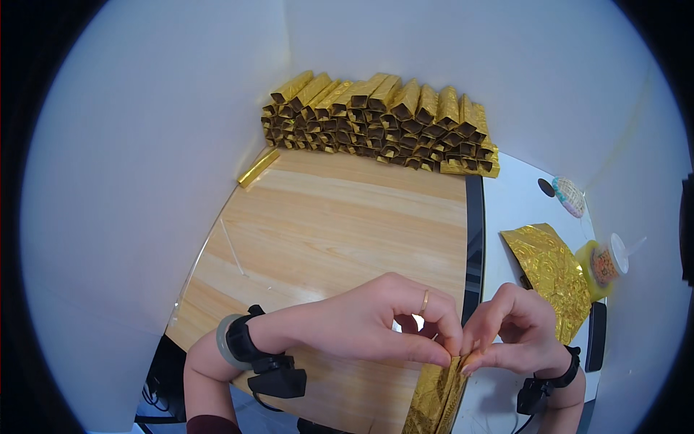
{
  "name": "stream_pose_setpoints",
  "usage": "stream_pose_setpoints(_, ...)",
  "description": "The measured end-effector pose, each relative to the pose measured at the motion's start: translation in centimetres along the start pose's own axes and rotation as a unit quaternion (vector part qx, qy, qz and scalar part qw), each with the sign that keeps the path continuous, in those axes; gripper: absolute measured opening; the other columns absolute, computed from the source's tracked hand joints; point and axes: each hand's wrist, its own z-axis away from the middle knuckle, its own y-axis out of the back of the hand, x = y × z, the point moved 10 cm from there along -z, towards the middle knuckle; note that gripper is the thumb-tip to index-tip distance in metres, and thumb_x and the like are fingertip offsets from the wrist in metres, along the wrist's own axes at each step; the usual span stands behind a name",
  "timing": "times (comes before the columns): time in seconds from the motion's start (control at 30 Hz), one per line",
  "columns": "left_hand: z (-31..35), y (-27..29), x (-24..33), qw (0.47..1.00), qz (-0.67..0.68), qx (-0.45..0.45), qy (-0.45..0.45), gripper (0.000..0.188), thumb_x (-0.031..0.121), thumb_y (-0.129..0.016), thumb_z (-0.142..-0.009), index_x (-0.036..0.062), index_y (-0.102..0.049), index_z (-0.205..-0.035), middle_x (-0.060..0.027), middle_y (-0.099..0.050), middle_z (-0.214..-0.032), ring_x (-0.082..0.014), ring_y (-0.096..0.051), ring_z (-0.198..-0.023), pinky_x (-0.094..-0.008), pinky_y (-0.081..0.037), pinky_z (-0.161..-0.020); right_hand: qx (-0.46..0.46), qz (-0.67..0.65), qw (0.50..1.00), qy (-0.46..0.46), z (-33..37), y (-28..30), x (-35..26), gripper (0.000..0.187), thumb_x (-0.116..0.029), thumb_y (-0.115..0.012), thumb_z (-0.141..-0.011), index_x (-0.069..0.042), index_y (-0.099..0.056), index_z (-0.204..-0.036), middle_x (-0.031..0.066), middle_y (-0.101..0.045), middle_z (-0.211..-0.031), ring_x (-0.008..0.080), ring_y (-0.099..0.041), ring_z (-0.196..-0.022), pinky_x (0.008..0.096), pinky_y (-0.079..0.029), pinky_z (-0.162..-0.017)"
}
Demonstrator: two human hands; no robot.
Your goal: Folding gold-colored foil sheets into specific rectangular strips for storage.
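Between my hands, at the table's near right, is a long folded strip of gold embossed paper [434, 401]. My left hand [390, 318] pinches its far end between thumb and forefinger. Right beside it, my right hand [513, 329] pinches the same end, the two sets of fingertips almost touching. The paper's lower part runs out of the picture at the bottom edge. To the right of my right hand lies a wide sheet of gold embossed paper [553, 271], flat on the white surface.
Many open-ended gold paper tubes [376, 123] are stacked along the back wall. A single gold piece [258, 168] lies at the wooden table's [347, 224] left edge. On the right stand a lidded clear cup [607, 264] with orange bits and a woven round item [569, 197]. White walls enclose the sides.
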Motion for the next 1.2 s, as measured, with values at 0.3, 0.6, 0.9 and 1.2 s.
stream_pose_setpoints(0.3,0.1,0.2,0.6,0.998,-0.01,0.002,-0.057,0.006,0.006,-0.07,-0.083,0.0026,-0.069,-0.088,-0.0049,-0.062,-0.082,-0.0196,-0.056,-0.08,-0.0312,-0.044,-0.073,-0.012,-0.008,1.0,-0.008,-0.2,-0.4,0.0,0.023,0.0,-0.072,-0.081,-0.003,-0.05,-0.09,0.0093,-0.067,-0.086,0.0149,-0.069,-0.082,0.0238,-0.057,-0.069)
stream_pose_setpoints(0.6,0.1,-0.3,1.6,0.99,-0.08,-0.021,-0.111,0.006,0.01,-0.072,-0.082,0.0061,-0.07,-0.086,-0.0032,-0.059,-0.085,-0.0199,-0.05,-0.086,-0.0312,-0.04,-0.077,-0.018,0.001,1.0,-0.021,0.0,-0.8,0.2,0.024,-0.003,-0.074,-0.081,-0.003,-0.051,-0.091,0.006,-0.067,-0.082,0.0134,-0.07,-0.079,0.0222,-0.056,-0.068)
stream_pose_setpoints(0.9,0.2,-0.6,2.0,0.984,-0.103,-0.029,-0.14,0.007,0.013,-0.072,-0.082,0.0066,-0.069,-0.085,-0.0019,-0.059,-0.085,-0.021,-0.048,-0.086,-0.032,-0.04,-0.076,-0.026,0.012,0.999,-0.024,0.0,-1.1,0.4,0.024,-0.006,-0.075,-0.081,-0.003,-0.053,-0.09,0.0046,-0.067,-0.081,0.0121,-0.069,-0.077,0.0209,-0.055,-0.067)
stream_pose_setpoints(1.2,0.3,-0.5,2.0,0.982,-0.122,-0.022,-0.146,0.007,0.011,-0.073,-0.081,0.0072,-0.068,-0.084,-0.0019,-0.058,-0.085,-0.0224,-0.048,-0.087,-0.0332,-0.04,-0.076,-0.028,0.009,0.999,-0.021,0.1,-1.2,0.5,0.023,-0.006,-0.075,-0.081,-0.004,-0.054,-0.09,0.0041,-0.067,-0.082,0.0121,-0.07,-0.078,0.021,-0.055,-0.067)
